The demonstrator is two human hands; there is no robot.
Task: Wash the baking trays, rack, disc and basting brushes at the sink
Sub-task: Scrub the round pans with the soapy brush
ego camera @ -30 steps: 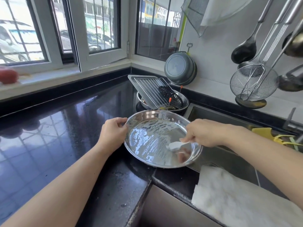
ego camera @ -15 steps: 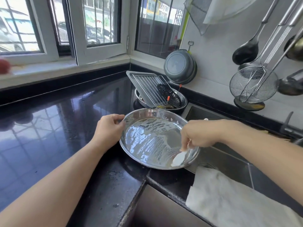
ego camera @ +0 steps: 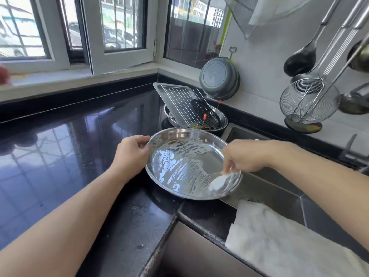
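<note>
Steel round tray (ego camera: pixel 179 164) lay between the hands: left hand (ego camera: pixel 130 154) gripped its far-left rim, right hand (ego camera: pixel 242 156) pinched a white scrubber (ego camera: pixel 217 181) at its near-right edge.

A round steel tray (ego camera: pixel 179 166), streaked with suds, lies tilted at the sink's left edge, a white brush (ego camera: pixel 217 181) touching its near-right rim.

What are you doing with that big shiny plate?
A person is washing a round metal tray at the edge of the sink. The left hand holds the tray's rim in its grip, and the right hand rubs a small white scrubber over its soapy bottom. Behind it, a rectangular tray, a wire rack and a black disc lean in a metal bowl, not yet washed.
</note>
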